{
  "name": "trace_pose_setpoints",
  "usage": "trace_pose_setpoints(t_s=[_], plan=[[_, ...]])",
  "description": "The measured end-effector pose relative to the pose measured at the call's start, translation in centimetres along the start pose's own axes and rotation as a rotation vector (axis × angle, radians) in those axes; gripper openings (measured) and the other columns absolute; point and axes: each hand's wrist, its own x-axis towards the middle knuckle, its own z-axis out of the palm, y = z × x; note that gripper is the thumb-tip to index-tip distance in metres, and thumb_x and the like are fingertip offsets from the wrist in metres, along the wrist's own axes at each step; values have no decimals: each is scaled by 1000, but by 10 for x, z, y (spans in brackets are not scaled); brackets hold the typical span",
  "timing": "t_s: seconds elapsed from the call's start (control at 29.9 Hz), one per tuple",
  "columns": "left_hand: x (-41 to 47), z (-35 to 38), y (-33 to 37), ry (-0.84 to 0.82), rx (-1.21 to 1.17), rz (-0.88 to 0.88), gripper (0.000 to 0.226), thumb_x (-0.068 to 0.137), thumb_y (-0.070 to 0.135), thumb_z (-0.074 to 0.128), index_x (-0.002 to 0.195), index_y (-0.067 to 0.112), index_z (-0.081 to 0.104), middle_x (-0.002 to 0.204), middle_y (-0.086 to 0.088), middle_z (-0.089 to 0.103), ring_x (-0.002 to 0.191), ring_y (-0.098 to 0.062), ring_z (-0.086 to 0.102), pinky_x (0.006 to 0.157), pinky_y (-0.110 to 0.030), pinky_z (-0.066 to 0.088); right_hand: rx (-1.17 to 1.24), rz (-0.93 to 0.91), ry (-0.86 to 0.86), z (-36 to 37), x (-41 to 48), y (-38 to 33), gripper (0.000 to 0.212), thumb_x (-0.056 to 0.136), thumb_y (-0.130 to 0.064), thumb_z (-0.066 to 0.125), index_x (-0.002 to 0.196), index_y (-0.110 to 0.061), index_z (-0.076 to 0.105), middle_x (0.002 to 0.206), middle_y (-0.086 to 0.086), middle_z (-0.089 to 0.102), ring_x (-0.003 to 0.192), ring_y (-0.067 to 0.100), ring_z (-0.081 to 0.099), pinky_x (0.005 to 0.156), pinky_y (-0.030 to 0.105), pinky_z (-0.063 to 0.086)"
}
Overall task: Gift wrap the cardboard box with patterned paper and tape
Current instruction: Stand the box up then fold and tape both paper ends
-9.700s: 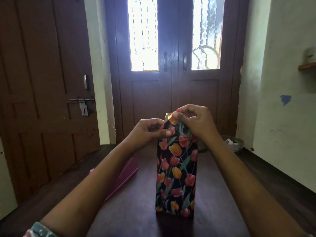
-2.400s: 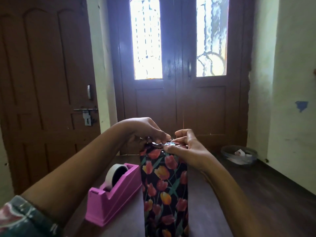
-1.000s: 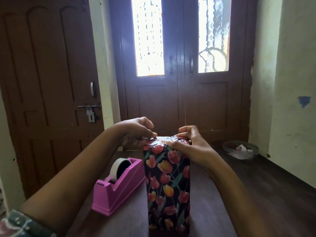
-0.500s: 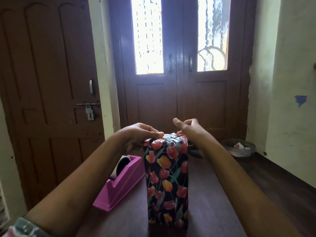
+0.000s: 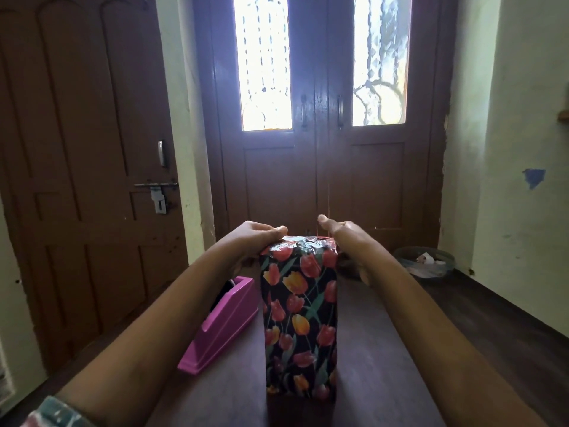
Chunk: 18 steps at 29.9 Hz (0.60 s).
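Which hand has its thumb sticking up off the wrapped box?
The right hand: its thumb sticks up free; the left hand curls over the top of the wrapped box.

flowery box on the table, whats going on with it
A person is gift wrapping it. The tall box stands upright on a dark table, fully covered in black tulip-patterned paper, and its folded top end looks glossy, probably taped. The left hand curls over the top left edge. The right hand lies against the top right edge with the thumb raised and its fingers hidden. A pink tape dispenser sits on the table left of the box.
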Motion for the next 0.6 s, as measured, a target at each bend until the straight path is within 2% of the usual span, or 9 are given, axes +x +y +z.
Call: trace_pose_setpoints(t_s=[0.07, 0.13, 0.23, 0.27, 0.3, 0.37, 0.47, 0.53, 0.6], plan=[[2, 3, 1, -8, 31, 28, 27, 85, 44, 61, 92, 17, 61, 90, -9, 68, 77, -20, 66, 77, -34, 57, -38, 31, -107, 1, -6, 0, 53, 91, -47, 50, 122, -5, 50, 109, 9, 61, 94, 23, 60, 73, 31, 46], [1, 3, 2, -38, 72, -11, 36, 83, 44, 63, 101, 13, 61, 96, -12, 67, 83, -24, 65, 86, -38, 53, -1, 49, -157, 0, -13, -1, 38, 94, -38, 48, 113, -6, 56, 90, 8, 64, 76, 19, 60, 64, 27, 47], [-3, -1, 4, -45, 124, -112, 46, 83, 49, 60, 104, 8, 60, 86, -11, 69, 66, -18, 66, 64, -27, 56, 91, 77, -167, -3, -19, 1, 21, 95, -30, 46, 98, -11, 56, 81, 6, 59, 71, 17, 54, 65, 28, 44], [-6, -4, 3, -58, 143, -140, 51, 83, 54, 58, 102, 7, 61, 83, -10, 70, 63, -18, 68, 60, -26, 56, 119, 84, -163, -4, -21, 2, 19, 94, -29, 46, 93, -13, 55, 80, 6, 57, 72, 18, 53, 67, 30, 44], [-8, -7, 2, -78, 158, -160, 59, 81, 60, 55, 101, 5, 62, 84, -12, 71, 67, -20, 69, 65, -28, 58, 131, 84, -159, -4, -22, 4, 19, 94, -29, 45, 89, -13, 55, 82, 6, 57, 76, 19, 54, 71, 31, 44], [-12, -16, -4, -126, 203, -199, 79, 74, 74, 48, 103, 2, 65, 95, -19, 71, 86, -30, 69, 85, -40, 56, 62, 80, -172, -3, -24, 9, 30, 95, -40, 41, 95, -14, 57, 95, 9, 61, 92, 24, 57, 86, 36, 44], [-25, -21, -5, -221, 227, -248, 88, 69, 76, 41, 107, 1, 65, 101, -20, 70, 95, -33, 67, 87, -39, 55, -127, 132, -225, -5, -31, 16, 73, 86, -70, 27, 135, -18, 44, 138, 13, 46, 127, 34, 41, 103, 51, 32], [-34, -19, -3, -257, 207, -230, 80, 73, 71, 42, 111, 4, 62, 99, -19, 71, 91, -31, 68, 82, -36, 55, -178, 146, -323, -8, -36, 18, 85, 80, -79, 22, 139, -19, 39, 141, 13, 44, 126, 34, 43, 105, 53, 34], [-41, -14, 0, -226, 193, -146, 62, 83, 64, 42, 109, 10, 59, 92, -16, 71, 82, -26, 68, 77, -32, 56, -145, 122, -378, -13, -39, 18, 85, 80, -79, 23, 137, -18, 40, 135, 16, 50, 120, 34, 50, 101, 52, 39]])
